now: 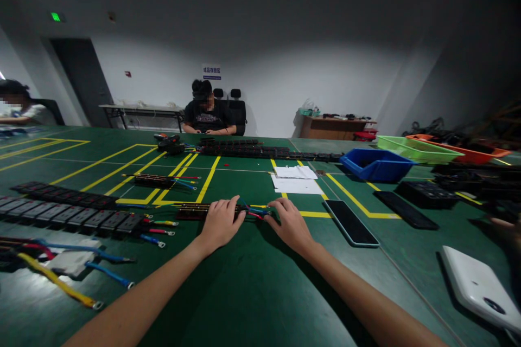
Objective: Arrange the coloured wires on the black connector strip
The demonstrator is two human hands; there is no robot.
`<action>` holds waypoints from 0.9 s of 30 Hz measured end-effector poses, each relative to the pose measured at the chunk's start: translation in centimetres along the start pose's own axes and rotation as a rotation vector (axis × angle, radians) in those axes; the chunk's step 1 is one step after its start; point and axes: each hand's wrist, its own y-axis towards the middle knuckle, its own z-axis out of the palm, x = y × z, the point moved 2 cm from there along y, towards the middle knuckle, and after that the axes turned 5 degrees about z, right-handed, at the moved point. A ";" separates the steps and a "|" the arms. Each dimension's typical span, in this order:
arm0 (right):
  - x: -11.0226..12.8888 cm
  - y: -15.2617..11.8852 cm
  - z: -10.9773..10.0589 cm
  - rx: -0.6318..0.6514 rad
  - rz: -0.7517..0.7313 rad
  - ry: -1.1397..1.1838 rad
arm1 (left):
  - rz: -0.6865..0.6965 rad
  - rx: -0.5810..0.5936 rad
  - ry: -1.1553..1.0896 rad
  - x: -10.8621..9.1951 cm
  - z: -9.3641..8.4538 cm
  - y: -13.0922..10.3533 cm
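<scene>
On the green table in front of me lies a dark strip with brass-coloured bars (pixel 191 211). My left hand (pixel 222 222) rests over its right end, fingers curled on it and thumb pointing right. Short coloured wires (pixel 255 210), blue, red and yellow, come out of that end towards my right hand (pixel 288 221). The fingertips and thumb of that hand close around the wire tips, partly hiding them. A similar strip with wires (pixel 157 180) lies farther off to the left.
Long rows of black socket modules (pixel 89 219) with lugged wires lie at the left. Thick lugged cables (pixel 57 279) are nearer. To the right are a phone (pixel 352 222), a white device (pixel 476 282) and a blue bin (pixel 376 165). White papers (pixel 295 179) lie ahead; a person (pixel 209 114) sits opposite.
</scene>
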 end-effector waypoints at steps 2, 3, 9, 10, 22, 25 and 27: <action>0.1 -0.1 -0.2 -0.027 -0.003 0.008 | -0.005 0.002 -0.006 0.0 0.0 0.0; 0.2 -0.1 -0.3 -0.040 -0.005 0.007 | -0.006 0.001 -0.009 0.0 0.0 0.0; 0.2 0.0 0.1 0.011 -0.045 -0.076 | -0.005 -0.016 -0.018 0.0 0.2 0.0; 0.2 0.0 0.2 0.025 -0.053 -0.083 | -0.001 -0.019 -0.019 0.0 0.3 -0.1; 0.6 0.0 -0.6 -0.033 -0.080 0.028 | 0.005 -0.010 0.013 0.1 0.2 0.0; 0.8 0.0 -0.7 -0.012 -0.111 0.023 | 0.013 -0.013 0.010 0.2 0.3 0.1; 0.9 0.0 -0.9 -0.011 -0.118 0.028 | 0.008 -0.006 0.001 0.1 0.3 0.1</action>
